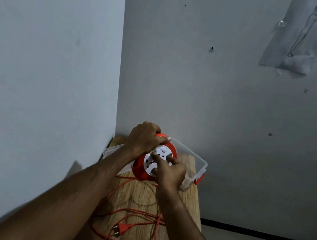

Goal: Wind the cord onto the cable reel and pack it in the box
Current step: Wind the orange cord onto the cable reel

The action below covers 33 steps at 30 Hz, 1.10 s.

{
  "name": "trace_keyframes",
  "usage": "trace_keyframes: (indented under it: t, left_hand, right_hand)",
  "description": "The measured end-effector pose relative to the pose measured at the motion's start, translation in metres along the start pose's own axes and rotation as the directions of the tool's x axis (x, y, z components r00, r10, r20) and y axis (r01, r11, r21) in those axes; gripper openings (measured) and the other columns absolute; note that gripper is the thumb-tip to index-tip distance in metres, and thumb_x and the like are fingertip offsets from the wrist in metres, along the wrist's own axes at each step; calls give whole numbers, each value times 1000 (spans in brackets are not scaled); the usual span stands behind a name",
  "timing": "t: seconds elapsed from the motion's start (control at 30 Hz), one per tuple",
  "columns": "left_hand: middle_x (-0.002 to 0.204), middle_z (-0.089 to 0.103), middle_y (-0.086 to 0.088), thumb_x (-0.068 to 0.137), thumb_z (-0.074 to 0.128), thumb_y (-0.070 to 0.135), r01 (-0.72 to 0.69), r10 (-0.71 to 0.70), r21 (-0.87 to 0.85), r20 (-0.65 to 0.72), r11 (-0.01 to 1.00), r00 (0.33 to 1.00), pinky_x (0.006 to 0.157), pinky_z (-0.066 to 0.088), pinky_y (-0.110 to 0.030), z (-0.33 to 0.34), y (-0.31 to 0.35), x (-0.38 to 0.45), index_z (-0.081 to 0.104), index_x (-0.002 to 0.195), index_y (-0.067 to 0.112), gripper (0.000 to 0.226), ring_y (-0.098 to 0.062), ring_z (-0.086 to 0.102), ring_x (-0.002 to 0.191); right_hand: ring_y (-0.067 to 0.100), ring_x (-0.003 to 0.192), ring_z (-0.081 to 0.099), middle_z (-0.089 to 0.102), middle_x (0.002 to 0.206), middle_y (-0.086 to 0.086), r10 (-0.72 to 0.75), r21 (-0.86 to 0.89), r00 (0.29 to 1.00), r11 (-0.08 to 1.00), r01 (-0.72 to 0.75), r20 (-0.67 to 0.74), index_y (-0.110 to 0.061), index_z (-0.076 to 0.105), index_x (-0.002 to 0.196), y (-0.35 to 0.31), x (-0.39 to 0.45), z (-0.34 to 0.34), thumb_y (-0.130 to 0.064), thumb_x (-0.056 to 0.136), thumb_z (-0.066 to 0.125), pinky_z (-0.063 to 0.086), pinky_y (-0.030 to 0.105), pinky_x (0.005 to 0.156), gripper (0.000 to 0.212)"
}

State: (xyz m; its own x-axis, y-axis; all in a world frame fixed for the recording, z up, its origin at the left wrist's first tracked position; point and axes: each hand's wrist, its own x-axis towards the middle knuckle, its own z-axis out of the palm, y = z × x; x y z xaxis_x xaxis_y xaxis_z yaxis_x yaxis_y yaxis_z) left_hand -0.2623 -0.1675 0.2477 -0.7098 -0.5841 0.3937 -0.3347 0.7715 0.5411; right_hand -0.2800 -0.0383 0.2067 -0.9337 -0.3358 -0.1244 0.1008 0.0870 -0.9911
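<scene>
Underneath both hands, the wooden worktop [186,202] fills the room corner. Just behind the grip sits the clear box [195,156] with an orange latch. The left hand [143,138] is clenched around the top handle of the orange cable reel [141,173], holding it upright at the box's near edge. The right hand [170,172] presses spread fingertips against the reel's white socket face. Nearer than the grip, the orange cord [139,213] lies in loose loops, and its plug [120,228] rests among them.
</scene>
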Motion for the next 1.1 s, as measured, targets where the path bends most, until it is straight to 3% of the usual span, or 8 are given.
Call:
trace_keyframes:
  t: [0.07, 0.13, 0.2, 0.43, 0.7, 0.8, 1.0, 1.1]
  left_hand:
    - [57, 59, 5, 90, 63, 54, 31, -31, -41, 7, 999, 1000, 57, 39, -22, -3, -5, 0, 66, 64, 12, 49, -13, 57, 55]
    - [61, 63, 4, 89, 63, 54, 38, -37, -75, 22, 996, 999, 57, 42, -25, -7, -8, 0, 69, 66, 12, 48, -13, 60, 58]
    - [65, 67, -1, 88, 64, 54, 27, -24, -94, 37, 995, 999, 58, 46, -27, -7, -9, 1, 73, 70, 11, 48, -15, 62, 60]
    - [65, 68, -1, 86, 62, 57, -11, 15, -127, 37, 992, 999, 59, 47, -26, -2, 1, 3, 73, 70, 12, 49, -15, 63, 60]
    - [67, 69, 0, 79, 55, 71, -23, 27, -82, 44, 996, 999, 64, 58, -36, 1, 4, 2, 72, 72, 14, 60, -15, 65, 60]
    - [66, 69, 0, 84, 63, 61, -39, 40, -57, 32, 998, 999, 59, 49, -26, -2, 4, 3, 73, 72, 14, 50, -14, 63, 60]
    - [59, 63, 0, 85, 63, 57, -19, 18, -49, -29, 999, 999, 54, 42, -26, -5, 5, 4, 68, 62, 12, 51, -15, 60, 55]
    - [63, 62, 3, 87, 64, 56, -26, 25, -22, -54, 999, 998, 57, 39, -22, -3, 7, 3, 71, 70, 12, 48, -12, 59, 57]
  right_hand:
    - [17, 88, 71, 74, 110, 4, -432, -318, 902, 852, 416, 20, -14, 68, 120, -5, -7, -16, -37, 79, 83, 57, 20, 71, 49]
    - [17, 78, 69, 75, 96, 4, -826, -587, 533, 344, 733, 181, -11, 71, 114, -9, -9, -34, -27, 80, 81, 46, 15, 68, 39]
    - [21, 75, 67, 72, 95, 7, -857, -603, 286, -36, 797, 428, -11, 71, 114, -11, -7, -43, -22, 77, 82, 44, 22, 62, 40]
    - [29, 102, 64, 55, 130, 16, -612, -627, 401, -206, 751, 682, -19, 49, 142, -4, 8, -44, -29, 72, 79, 56, 38, 73, 77]
    - [27, 78, 71, 68, 112, 15, -636, -587, 364, -176, 790, 680, -16, 63, 130, -4, 21, -40, -41, 63, 89, 59, 31, 60, 76]
    - [25, 73, 74, 76, 97, 11, -672, -541, 399, -2, 841, 624, -15, 67, 124, -6, 24, -35, -32, 66, 88, 63, 34, 65, 64]
    - [6, 89, 67, 74, 105, -3, -619, -426, 768, 658, 621, 164, -19, 71, 115, -9, 7, -17, -41, 72, 86, 50, 5, 73, 51]
    - [15, 98, 68, 72, 114, 3, -239, -180, 967, 958, 221, -86, -17, 68, 115, -7, 1, -2, -42, 68, 90, 56, 18, 73, 58]
